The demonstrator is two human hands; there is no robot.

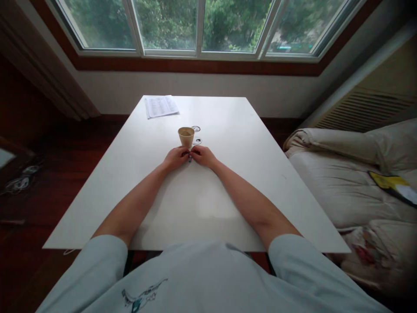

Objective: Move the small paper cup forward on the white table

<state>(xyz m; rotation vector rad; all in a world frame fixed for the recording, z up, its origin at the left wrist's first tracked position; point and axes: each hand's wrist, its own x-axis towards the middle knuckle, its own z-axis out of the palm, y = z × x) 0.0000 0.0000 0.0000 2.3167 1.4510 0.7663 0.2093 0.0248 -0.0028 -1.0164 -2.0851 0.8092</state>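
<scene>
L hand (176, 157) & R hand (202, 155) pinch a tiny dark item, too small to identify, on the white table (228, 182) just before a paper cup (186, 136); fine two-handed work under way.

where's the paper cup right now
In the head view the cup stands upright mid-table, just beyond the left hand and right hand, with two small rings at its right.

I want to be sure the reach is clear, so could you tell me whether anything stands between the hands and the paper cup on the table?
Nothing visible does. The left hand and right hand meet just in front of the paper cup, pinching something small and dark between them. Two small rings lie beside the cup, not in the way.
</scene>
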